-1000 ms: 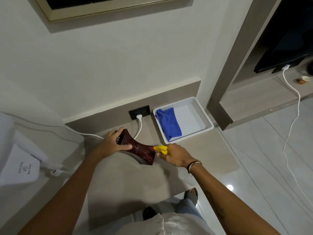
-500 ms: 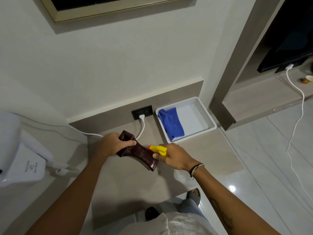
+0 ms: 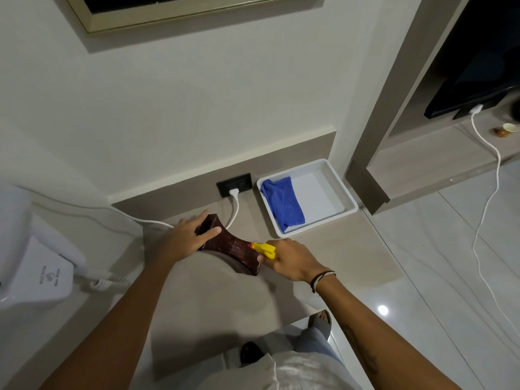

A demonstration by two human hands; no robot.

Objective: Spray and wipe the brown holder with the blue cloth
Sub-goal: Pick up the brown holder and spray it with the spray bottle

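The brown holder point(image 3: 235, 246), dark and glossy with a narrow waist, lies tilted above the beige counter point(image 3: 213, 305). My left hand point(image 3: 187, 240) grips its far end. My right hand point(image 3: 292, 258) is closed around a spray bottle whose yellow nozzle point(image 3: 264, 249) points at the holder's near end, almost touching it. The bottle's body is hidden under my hand. The blue cloth point(image 3: 282, 205) lies crumpled in the left half of a white tray point(image 3: 347, 197), apart from both hands.
A black wall socket point(image 3: 235, 184) with a white plug and cable point(image 3: 235, 212) sits behind the holder. A white appliance point(image 3: 33, 266) stands at the left. At the right are a shelf unit with a dark screen point(image 3: 475, 71) and a tiled floor.
The holder's near end has dropped a little and the yellow nozzle now sits closer against it. Both hands keep their grips.
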